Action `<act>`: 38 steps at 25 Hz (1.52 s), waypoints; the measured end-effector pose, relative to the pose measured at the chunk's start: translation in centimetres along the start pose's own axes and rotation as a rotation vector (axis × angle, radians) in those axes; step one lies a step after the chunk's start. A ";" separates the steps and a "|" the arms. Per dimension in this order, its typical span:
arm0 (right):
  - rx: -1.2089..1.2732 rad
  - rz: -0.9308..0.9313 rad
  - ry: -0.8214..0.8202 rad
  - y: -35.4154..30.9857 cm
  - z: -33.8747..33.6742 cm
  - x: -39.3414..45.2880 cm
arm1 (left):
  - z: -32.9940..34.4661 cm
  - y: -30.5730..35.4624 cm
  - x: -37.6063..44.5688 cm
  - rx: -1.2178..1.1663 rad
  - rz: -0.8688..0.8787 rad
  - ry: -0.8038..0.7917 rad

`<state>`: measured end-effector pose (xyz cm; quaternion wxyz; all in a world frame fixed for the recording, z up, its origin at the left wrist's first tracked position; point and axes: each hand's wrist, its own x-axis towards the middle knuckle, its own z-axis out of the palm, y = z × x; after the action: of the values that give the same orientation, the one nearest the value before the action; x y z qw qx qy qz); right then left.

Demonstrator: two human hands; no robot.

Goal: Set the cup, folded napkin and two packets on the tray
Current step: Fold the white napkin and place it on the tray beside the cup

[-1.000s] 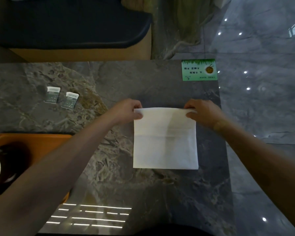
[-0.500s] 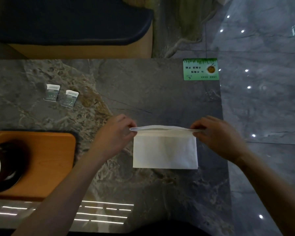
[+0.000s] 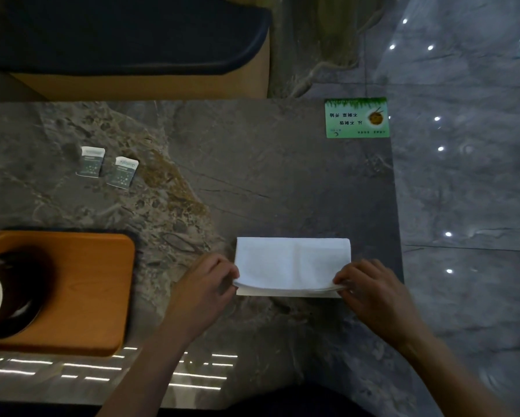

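White napkin (image 3: pixel 293 264) between pinching hands

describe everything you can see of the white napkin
The napkin is plain white, paper-like, folded in half into a wide rectangle with a faint centre crease. It lies flat on the grey marble table, right of the tray. The left hand and right hand pinch its near corners, layered edges toward the person.
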<state>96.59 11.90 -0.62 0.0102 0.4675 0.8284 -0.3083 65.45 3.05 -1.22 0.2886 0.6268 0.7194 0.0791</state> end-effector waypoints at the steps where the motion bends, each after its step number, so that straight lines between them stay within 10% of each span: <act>1: -0.001 0.007 0.001 0.2 0.3 0.0 | 0.4 -0.1 -0.2 0.005 0.012 -0.016; 26: -0.125 -0.036 -0.003 1.4 2.4 -1.0 | 2.8 -1.1 -0.7 0.060 0.136 -0.060; 38: -0.142 -0.066 0.060 2.1 3.4 -1.3 | 4.0 -0.6 -1.3 -0.132 -0.093 -0.042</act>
<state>98.01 9.89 -4.00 0.0086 0.4471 0.8631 -0.2348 67.05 0.71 -4.44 0.3478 0.5738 0.7348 0.0995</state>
